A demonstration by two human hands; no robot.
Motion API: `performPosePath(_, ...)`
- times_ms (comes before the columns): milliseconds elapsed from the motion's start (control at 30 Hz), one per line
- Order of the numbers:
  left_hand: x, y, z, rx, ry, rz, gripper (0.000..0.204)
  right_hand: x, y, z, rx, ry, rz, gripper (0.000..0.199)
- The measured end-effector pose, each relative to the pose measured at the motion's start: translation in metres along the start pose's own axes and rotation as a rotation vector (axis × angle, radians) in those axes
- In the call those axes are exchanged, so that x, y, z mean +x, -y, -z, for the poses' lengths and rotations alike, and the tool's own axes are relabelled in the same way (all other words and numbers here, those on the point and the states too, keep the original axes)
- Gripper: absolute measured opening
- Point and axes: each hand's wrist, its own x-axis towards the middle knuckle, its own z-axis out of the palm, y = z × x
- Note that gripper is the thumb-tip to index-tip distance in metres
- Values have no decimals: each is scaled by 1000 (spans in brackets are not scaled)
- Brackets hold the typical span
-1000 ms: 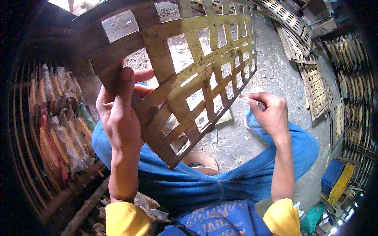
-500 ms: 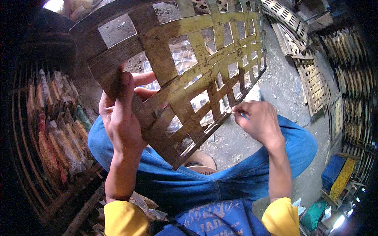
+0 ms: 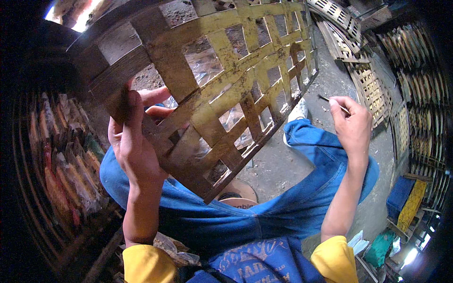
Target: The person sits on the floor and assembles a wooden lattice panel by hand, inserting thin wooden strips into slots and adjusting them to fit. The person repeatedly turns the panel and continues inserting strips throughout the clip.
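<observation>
Gritty grey floor (image 3: 278, 165) spreads under a person seated with bent legs in blue jeans (image 3: 283, 212), looking down in a dim, crowded workshop. Along the left side, a shadowy row of upright slabs (image 3: 66, 165) stands packed together, some with clear plastic about them. At the upper right, pale woven lattices (image 3: 370, 92) lie near more stacked pieces, and a blue and yellow box (image 3: 401, 200) sits lower down on that side.

A large woven panel (image 3: 212, 92), made of flat brown and yellowish strips with square gaps, is held up at a tilt in front of the person, above the knees. The left hand (image 3: 134, 146) grips it at its left end: the thumb presses on the near face, while fingers reach behind and show through a gap. Most of the panel stretches up and to the right of this hand. White specks line its lower right edge.

The right hand (image 3: 353, 123) is raised to the right of that edge, apart from the panel, pinching a thin stick (image 3: 329, 99) between thumb and fingers. Its dark tip points left toward the panel without touching it. Below the panel's bottom corner, a round tan reel (image 3: 247, 189) is partly hidden
</observation>
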Motion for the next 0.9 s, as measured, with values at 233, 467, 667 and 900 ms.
performPosePath(233,2,-5,2,-96,-11,-20,43,-19,22,-21,365,417,429,13)
performPosePath(467,2,-6,2,-131,-6,-29,42,-25,22,-51,375,398,585,13)
performPosePath(667,-1,-8,4,-93,-20,-7,45,-29,26,-58,285,380,567,12)
performPosePath(900,-8,-8,2,-35,-59,-8,45,-33,19,-64,66,191,614,14)
